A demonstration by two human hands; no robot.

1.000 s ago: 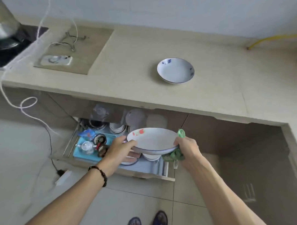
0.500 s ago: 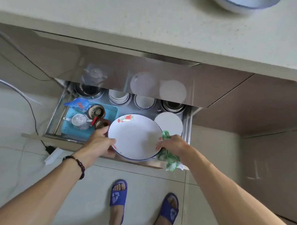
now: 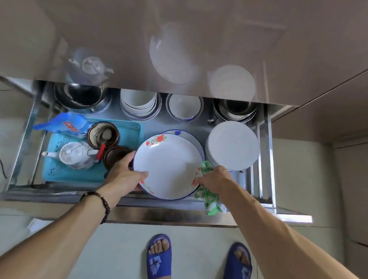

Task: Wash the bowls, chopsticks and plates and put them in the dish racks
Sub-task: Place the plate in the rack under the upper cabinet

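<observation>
A white plate with red flowers and a blue rim (image 3: pixel 167 167) is held level over the pulled-out metal dish rack drawer (image 3: pixel 181 214). My left hand (image 3: pixel 124 177) grips its left edge, thumb on top. On the right edge, my right hand (image 3: pixel 213 178) pinches the plate together with a green patterned cloth (image 3: pixel 209 199). Just under it lies another blue-rimmed plate (image 3: pixel 187 135). A stack of plain white plates (image 3: pixel 232 146) sits to the right.
Behind the plates stand stacked white bowls (image 3: pixel 139 103), a white bowl (image 3: pixel 184 107) and steel bowls (image 3: pixel 81 99) (image 3: pixel 235 109). A teal tray (image 3: pixel 75 170) on the left carries a teapot (image 3: pixel 73 153), brown cups and a blue bag. A glossy cabinet front overhangs the drawer. My blue-slippered feet stand below.
The view dropped from the counter to the drawer. Both hands lowered the flowered plate closer, down over the blue-rimmed plate in the rack.
</observation>
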